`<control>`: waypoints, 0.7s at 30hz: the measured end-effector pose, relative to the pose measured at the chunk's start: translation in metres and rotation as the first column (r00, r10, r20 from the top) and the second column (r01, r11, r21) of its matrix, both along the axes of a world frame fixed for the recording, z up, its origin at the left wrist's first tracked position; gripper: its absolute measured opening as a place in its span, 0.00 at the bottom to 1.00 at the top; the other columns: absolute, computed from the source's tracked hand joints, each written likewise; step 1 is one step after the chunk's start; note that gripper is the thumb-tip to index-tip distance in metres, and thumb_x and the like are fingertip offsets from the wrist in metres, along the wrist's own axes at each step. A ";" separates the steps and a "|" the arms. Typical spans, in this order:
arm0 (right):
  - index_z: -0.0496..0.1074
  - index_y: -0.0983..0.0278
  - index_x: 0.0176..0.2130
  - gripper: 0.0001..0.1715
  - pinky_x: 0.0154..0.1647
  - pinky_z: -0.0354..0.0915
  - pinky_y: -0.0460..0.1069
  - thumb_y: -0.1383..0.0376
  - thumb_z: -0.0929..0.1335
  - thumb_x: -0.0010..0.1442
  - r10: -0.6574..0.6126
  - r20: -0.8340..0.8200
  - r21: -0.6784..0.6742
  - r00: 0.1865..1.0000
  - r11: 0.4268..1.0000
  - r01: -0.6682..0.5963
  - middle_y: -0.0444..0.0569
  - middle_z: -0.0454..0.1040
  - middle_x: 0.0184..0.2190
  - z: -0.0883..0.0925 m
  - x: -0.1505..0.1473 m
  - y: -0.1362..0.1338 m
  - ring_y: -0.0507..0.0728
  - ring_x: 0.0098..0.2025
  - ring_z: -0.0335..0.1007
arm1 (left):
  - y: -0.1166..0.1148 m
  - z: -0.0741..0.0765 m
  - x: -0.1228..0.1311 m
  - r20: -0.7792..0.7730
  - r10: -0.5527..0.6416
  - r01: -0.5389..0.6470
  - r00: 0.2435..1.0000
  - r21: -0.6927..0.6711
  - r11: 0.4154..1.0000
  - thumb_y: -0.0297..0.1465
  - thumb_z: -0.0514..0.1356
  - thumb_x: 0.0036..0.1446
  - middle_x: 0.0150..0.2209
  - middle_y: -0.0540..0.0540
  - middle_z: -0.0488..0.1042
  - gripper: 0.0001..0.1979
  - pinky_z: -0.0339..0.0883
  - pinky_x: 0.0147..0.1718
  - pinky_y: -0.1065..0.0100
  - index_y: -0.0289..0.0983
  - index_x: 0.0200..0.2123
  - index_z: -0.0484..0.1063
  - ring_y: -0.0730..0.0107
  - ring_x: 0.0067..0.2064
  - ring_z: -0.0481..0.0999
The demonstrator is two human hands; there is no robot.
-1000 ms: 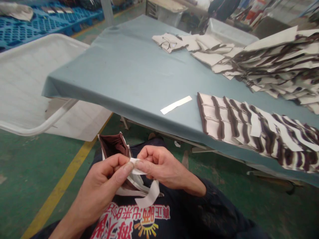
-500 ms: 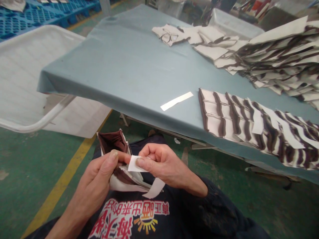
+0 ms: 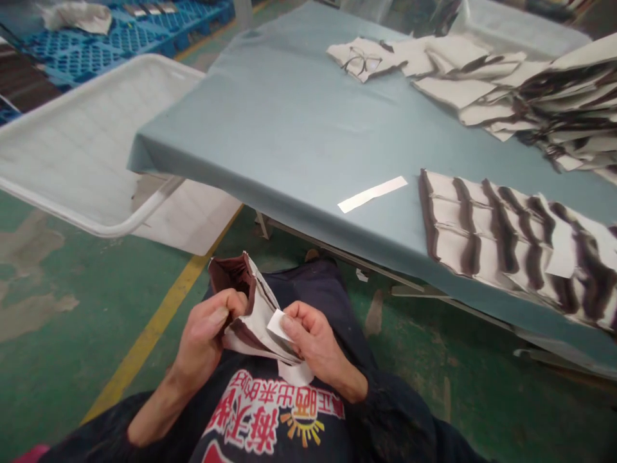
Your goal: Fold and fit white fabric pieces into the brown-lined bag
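Observation:
A cream fabric piece with brown-lined compartments [image 3: 263, 297] rests upright on my lap. My left hand [image 3: 207, 331] is closed on its near brown edge, the fingertips partly inside a compartment. Between the thumb and fingers of my right hand [image 3: 318, 341] is a white paper strip [image 3: 277, 325]. One end of the strip lies against the side of the fabric piece, and its other end hangs below my right hand. Another white strip [image 3: 373, 194] lies flat on the blue-grey table [image 3: 270, 122] ahead.
Rows of cream-and-brown fabric pieces [image 3: 463, 225] line the table's right front, with white strips on top. Behind them is a loose heap of similar pieces [image 3: 573, 96]. Glasses [image 3: 361, 61] lie on fabric at the back. A white plastic bin [image 3: 96, 128] stands left, near blue pallets [image 3: 144, 38].
My left hand has shifted from near the strip's end to the compartment edge. My right hand has lowered the strip against the fabric's side. The view has swung left.

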State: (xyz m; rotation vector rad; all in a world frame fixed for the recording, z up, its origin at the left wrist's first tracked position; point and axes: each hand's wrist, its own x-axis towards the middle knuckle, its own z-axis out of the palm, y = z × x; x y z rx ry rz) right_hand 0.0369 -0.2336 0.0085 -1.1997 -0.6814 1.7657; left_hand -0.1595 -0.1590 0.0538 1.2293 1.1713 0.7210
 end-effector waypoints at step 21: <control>0.81 0.59 0.33 0.31 0.26 0.59 0.49 0.36 0.77 0.70 -0.073 0.498 0.145 0.864 0.989 0.000 0.43 0.72 0.22 0.083 -0.006 -0.010 0.54 0.25 0.62 | -0.006 0.045 0.001 -0.069 0.070 -0.068 0.995 0.028 0.997 0.48 0.67 0.66 0.26 0.50 0.73 0.21 0.63 0.32 0.66 0.40 0.28 0.76 0.67 0.30 0.67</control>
